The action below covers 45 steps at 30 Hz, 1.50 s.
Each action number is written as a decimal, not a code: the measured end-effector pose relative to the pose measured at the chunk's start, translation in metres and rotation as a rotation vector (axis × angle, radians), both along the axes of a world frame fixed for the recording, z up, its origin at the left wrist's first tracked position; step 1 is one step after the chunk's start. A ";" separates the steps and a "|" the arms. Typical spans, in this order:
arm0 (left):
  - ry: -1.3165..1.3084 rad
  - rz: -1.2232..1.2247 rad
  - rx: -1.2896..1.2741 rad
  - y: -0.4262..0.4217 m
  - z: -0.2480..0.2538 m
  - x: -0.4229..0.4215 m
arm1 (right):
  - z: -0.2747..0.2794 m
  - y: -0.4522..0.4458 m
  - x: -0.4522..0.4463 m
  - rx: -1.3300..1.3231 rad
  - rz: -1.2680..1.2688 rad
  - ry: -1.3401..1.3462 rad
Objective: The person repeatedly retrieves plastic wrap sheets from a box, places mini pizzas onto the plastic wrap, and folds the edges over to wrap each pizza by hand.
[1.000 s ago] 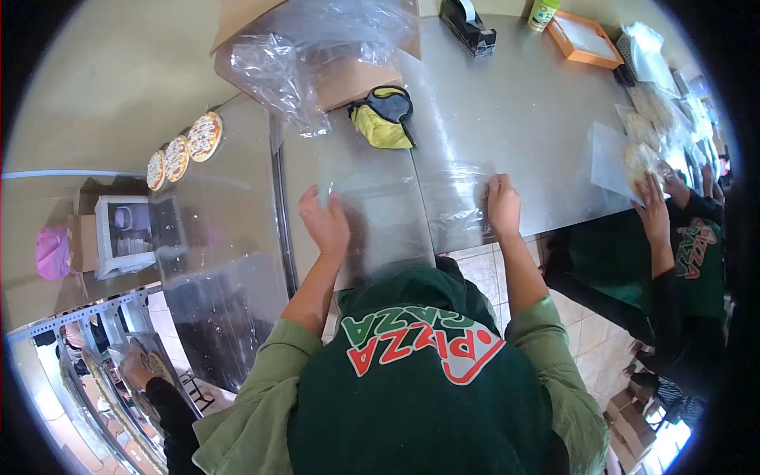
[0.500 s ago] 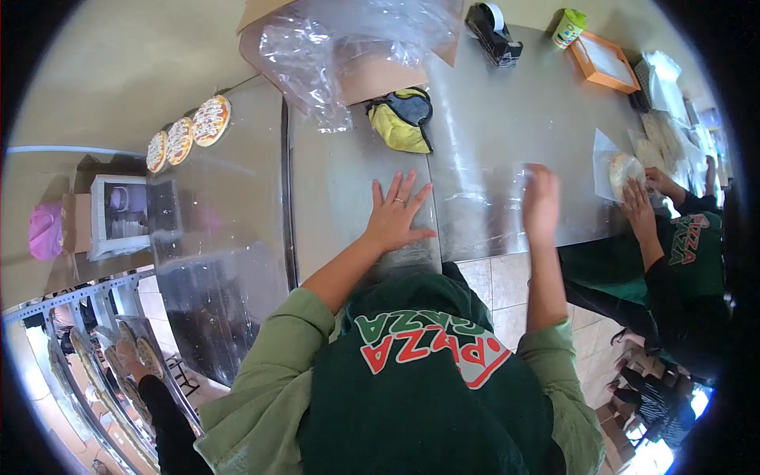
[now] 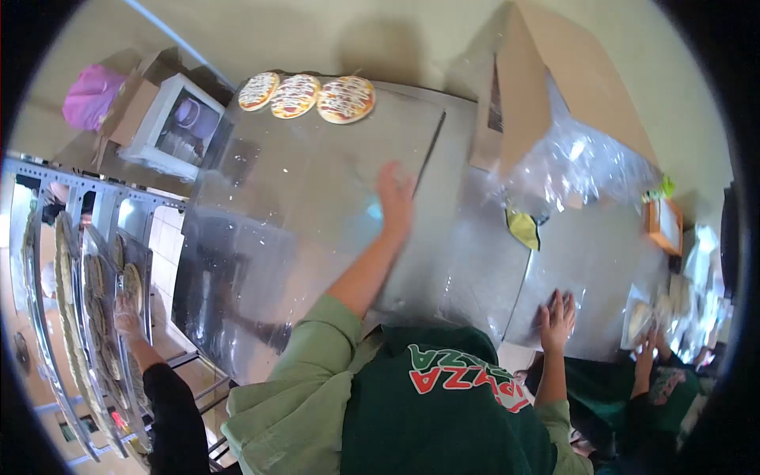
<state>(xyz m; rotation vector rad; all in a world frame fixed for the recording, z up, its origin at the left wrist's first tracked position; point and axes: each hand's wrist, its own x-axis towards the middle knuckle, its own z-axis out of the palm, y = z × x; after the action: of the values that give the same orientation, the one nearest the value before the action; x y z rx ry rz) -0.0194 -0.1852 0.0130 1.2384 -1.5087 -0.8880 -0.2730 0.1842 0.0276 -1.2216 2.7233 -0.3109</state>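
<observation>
My left hand (image 3: pixel 395 198) is over the steel table (image 3: pixel 324 170), near the dark seam between its sections. Motion smears its fingers, and no object shows in it. My right hand (image 3: pixel 559 315) is open, fingers spread on the metal near the front edge, holding nothing. Beyond my left hand, three pizzas with white shredded topping lie in a row at the back edge: a left pizza (image 3: pixel 258 91), a middle pizza (image 3: pixel 295 96) and a right pizza (image 3: pixel 346 100). A yellow and black cloth item (image 3: pixel 523 228) lies beyond my right hand, partly hidden by plastic.
An open cardboard box (image 3: pixel 582 75) with clear plastic (image 3: pixel 582 154) stands at the back. On the right, a co-worker's hand (image 3: pixel 645 348) is by a bagged flat bread (image 3: pixel 638 317). At left, another person's hand (image 3: pixel 127 318) reaches into a tray rack (image 3: pixel 87 186).
The view has swung left, bringing the pizzas nearer the middle. My left hand has lifted off the table and moved toward the pizzas. My right hand has come down flat on the metal.
</observation>
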 end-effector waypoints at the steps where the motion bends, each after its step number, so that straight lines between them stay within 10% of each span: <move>1: 0.240 0.204 0.110 -0.044 0.000 0.011 | 0.001 0.001 0.003 0.016 -0.021 -0.005; 5: 0.837 0.406 0.539 -0.178 0.011 0.086 | 0.001 -0.005 0.002 0.078 -0.050 -0.013; 18: 0.597 0.237 1.039 -0.282 0.022 0.112 | 0.007 -0.014 -0.001 0.142 -0.020 0.008; 26: 1.452 -0.067 0.688 -0.207 0.025 0.087 | 0.001 -0.013 0.001 0.138 -0.063 0.064; 30: 1.163 -0.932 0.161 -0.202 -0.061 0.123 | 0.007 -0.008 -0.008 0.097 -0.038 0.006; 39: 1.075 -0.456 0.957 0.043 0.000 0.038 | -0.016 0.020 -0.025 -0.008 -0.087 0.104; 41: 1.320 -0.635 1.352 0.088 0.003 0.004 | -0.017 0.022 -0.025 -0.043 -0.081 0.132; 45: 0.952 -0.753 1.654 0.149 -0.002 -0.076 | -0.021 0.027 -0.028 -0.131 -0.099 0.116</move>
<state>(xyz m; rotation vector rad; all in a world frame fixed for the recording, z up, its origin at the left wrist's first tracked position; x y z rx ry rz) -0.0956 -0.0361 0.0114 0.7845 -0.1200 -2.9792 -0.3014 0.2112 0.0067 -1.1729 2.9107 -0.4504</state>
